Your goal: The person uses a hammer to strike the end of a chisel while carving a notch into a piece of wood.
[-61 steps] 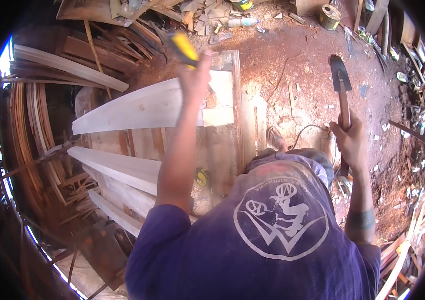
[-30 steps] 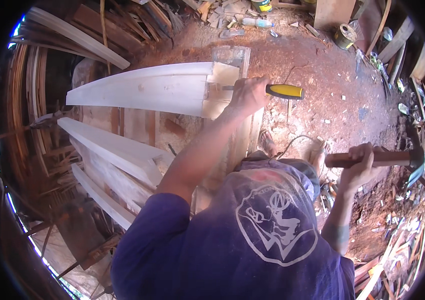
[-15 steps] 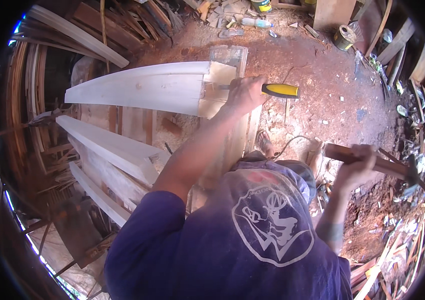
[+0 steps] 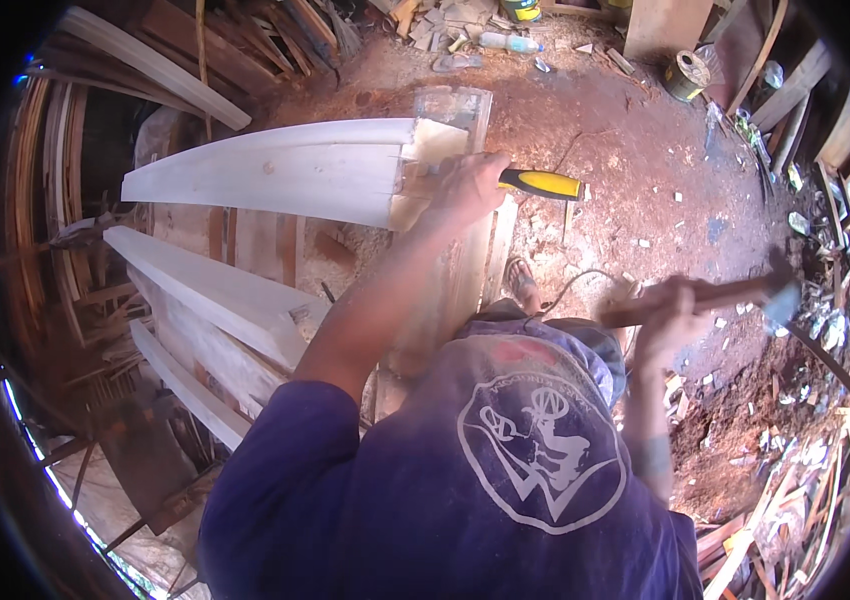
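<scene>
My left hand (image 4: 468, 195) is closed round a chisel with a yellow and black handle (image 4: 551, 184). The chisel lies low over the near end of a long pale wooden beam (image 4: 275, 165), where a notch is cut; my fingers hide most of its blade. To the right, my right hand (image 4: 673, 325) grips a hammer by its wooden handle (image 4: 730, 293). Its dark head is blurred by motion and apart from the chisel. The beam rests on a plank bench (image 4: 460, 100).
Two more pale beams (image 4: 210, 285) lie left of my arm. Stacked boards (image 4: 55, 190) line the left side. Farther off are a tin can (image 4: 687, 75), a plastic bottle (image 4: 512, 42) and wood offcuts. Scraps and litter (image 4: 785, 480) cover the ground at right.
My right hand has swung the hammer left and slightly upward, toward the chisel handle. My left hand keeps its grip on the chisel; the whole view has shifted a little.
</scene>
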Motion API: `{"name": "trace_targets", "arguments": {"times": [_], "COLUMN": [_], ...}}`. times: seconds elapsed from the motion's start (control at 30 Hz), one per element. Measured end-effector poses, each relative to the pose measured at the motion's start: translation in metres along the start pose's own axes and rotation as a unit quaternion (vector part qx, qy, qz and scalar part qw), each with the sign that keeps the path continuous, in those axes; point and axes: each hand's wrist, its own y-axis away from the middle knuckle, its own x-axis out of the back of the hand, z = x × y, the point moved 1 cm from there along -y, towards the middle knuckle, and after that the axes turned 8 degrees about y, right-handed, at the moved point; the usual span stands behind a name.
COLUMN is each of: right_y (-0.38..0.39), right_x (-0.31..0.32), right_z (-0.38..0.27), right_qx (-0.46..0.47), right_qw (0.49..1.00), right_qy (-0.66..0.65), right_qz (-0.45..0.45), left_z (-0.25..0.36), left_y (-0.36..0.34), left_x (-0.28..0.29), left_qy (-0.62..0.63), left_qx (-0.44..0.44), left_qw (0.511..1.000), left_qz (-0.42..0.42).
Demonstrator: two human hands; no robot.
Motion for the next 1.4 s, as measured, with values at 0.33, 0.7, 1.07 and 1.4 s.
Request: {"name": "trace_targets", "arguments": {"times": [0.33, 0.7, 1.07, 1.4], "right_y": [0.024, -0.02, 0.01, -0.014], "right_x": [-0.034, 0.031, 0.026, 0.066], "right_z": [0.002, -0.003, 0.009, -0.015], "right_qx": [0.019, -0.089, -0.166, -0.064], "right_qw": [0.894, 0.979, 0.958, 0.974], "right_qy": [0.318, 0.153, 0.179, 0.215], "right_qz": [-0.316, -0.101, -0.151, -0.03], "left_z": [-0.012, -0.03, 0.006, 0.005], "left_y": [0.013, 0.019, 0.022, 0.021], "left_x": [0.024, 0.143, 0.0, 0.0], "left_qy": [-0.002, 0.545, 0.084, 0.104], "left_qx": [-0.061, -0.005, -0.14, -0.167], "left_qw": [0.998, 0.759, 0.979, 0.966], "left_qz": [0.009, 0.356, 0.122, 0.166]}}
